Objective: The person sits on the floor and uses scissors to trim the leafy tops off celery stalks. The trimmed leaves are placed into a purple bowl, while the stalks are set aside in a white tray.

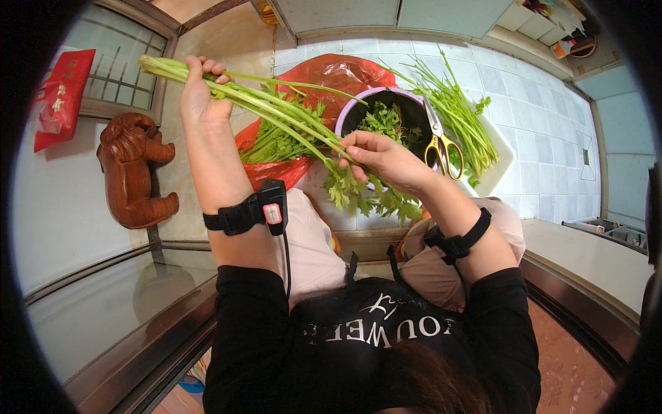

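A bunch of celery stalks [269,106] stretches slantwise between my two hands. My left hand [207,88] grips it near the pale root end, at the upper left. Close to the leaves, my right hand [382,158] has its fingers around the stems. The leafy tops [372,199] hang below that hand. Behind it stands a bin with a lilac rim [357,98] and a dark lining, holding celery leaves [385,121]. Gold-handled scissors [439,142] rest at the bin's right edge, blades pointing away from me.
A red plastic bag [331,72] with more leafy celery [279,139] lies left of the bin. On the right, a white tray [504,155] carries bare celery stems [465,119]. A carved wooden elephant [132,171] is at the left, near a red packet [64,98] bearing writing.
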The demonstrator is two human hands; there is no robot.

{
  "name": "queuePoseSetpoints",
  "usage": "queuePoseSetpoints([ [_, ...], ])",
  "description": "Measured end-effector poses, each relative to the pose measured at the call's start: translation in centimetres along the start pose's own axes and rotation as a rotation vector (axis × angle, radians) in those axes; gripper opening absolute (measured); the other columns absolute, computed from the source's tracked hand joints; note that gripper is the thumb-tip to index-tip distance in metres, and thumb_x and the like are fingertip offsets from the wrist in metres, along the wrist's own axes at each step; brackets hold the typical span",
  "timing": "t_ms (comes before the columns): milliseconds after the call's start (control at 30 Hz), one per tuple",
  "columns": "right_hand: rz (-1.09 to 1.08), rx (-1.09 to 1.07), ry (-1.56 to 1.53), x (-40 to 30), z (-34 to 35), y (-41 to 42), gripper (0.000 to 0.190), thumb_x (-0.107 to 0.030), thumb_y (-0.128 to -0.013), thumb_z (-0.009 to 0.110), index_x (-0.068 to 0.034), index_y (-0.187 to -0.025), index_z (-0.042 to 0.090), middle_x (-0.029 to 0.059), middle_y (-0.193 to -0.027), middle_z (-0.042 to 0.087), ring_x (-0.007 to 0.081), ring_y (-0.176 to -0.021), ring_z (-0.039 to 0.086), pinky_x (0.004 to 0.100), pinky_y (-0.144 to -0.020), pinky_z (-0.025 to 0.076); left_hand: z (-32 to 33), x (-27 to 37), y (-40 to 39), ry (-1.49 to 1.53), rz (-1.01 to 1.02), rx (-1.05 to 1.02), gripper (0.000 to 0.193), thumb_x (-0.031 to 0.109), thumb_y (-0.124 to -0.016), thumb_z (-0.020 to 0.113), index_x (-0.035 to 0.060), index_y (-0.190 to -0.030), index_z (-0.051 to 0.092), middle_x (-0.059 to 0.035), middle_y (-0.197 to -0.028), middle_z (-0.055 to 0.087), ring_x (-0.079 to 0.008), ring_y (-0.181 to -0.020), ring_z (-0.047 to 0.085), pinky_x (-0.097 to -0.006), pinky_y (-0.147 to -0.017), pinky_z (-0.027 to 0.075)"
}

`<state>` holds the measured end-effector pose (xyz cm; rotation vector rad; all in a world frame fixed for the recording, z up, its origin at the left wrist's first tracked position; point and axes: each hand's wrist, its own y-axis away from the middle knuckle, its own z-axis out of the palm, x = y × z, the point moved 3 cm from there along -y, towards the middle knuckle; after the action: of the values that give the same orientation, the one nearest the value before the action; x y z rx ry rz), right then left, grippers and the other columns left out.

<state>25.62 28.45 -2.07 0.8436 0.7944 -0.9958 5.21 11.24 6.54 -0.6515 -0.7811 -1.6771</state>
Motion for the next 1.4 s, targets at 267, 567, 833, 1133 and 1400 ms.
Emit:
queuePoseSetpoints([
  [267,-0.132,0.092,0.64,-0.4,0.6,0.7,0.017,-0.006,-0.087,0.046,0.002,-0.096,0.059,0.0037,-0.071,0.06,0.0092,-0.059,0.054,0.0239,-0.061,0.048,0.4,-0.7,0.2,-0.04,-0.003,-0.043,0.023,0.03,-0.091,0.047,0.0081,-0.087,0.043,0.0011,-0.067,0.041,-0.0095,-0.06,0.04,-0.0207,-0.049,0.033],
  [567,-0.057,0.083,0.306,0.1,0.3,0.5,0.014,-0.005,-0.088,0.045,0.001,-0.094,0.056,0.0021,-0.071,0.057,0.0067,-0.065,0.053,0.0225,-0.062,0.045,0.2,-0.5,0.0,-0.029,0.019,-0.048,0.023,0.031,-0.092,0.045,0.0081,-0.087,0.043,0.0015,-0.066,0.039,-0.0094,-0.059,0.038,-0.0213,-0.049,0.032],
  [833,-0.094,0.134,0.602,-1.0,-0.2,0.8,0.016,-0.004,-0.085,0.045,0.001,-0.094,0.058,0.0029,-0.071,0.057,0.0089,-0.066,0.053,0.0245,-0.062,0.045,-0.5,-0.7,-0.5,-0.042,0.007,0.005,0.024,0.032,-0.091,0.047,0.0086,-0.087,0.044,0.0016,-0.066,0.04,-0.0098,-0.059,0.04,-0.0216,-0.05,0.032],
  [1133,-0.384,0.574,1.208,-2.0,-3.7,2.0,0.017,-0.006,-0.08,0.05,-0.003,-0.093,0.06,0.0149,-0.087,0.06,0.0325,-0.081,0.057,0.0384,-0.071,0.046,-1.8,0.4,-1.3,-0.051,0.064,0.079,0.025,0.033,-0.093,0.044,0.0106,-0.081,0.042,0.002,-0.064,0.04,-0.0096,-0.058,0.04,-0.0224,-0.049,0.032],
  [1400,-0.38,0.582,1.365,-1.6,-3.1,1.7,0.017,-0.015,-0.08,0.055,-0.005,-0.091,0.063,0.0146,-0.086,0.062,0.0313,-0.076,0.059,0.0375,-0.068,0.047,-2.1,0.2,-1.2,-0.058,0.081,0.176,0.024,0.032,-0.093,0.044,0.0106,-0.081,0.042,0.0017,-0.064,0.041,-0.0099,-0.057,0.041,-0.0226,-0.049,0.033],
])
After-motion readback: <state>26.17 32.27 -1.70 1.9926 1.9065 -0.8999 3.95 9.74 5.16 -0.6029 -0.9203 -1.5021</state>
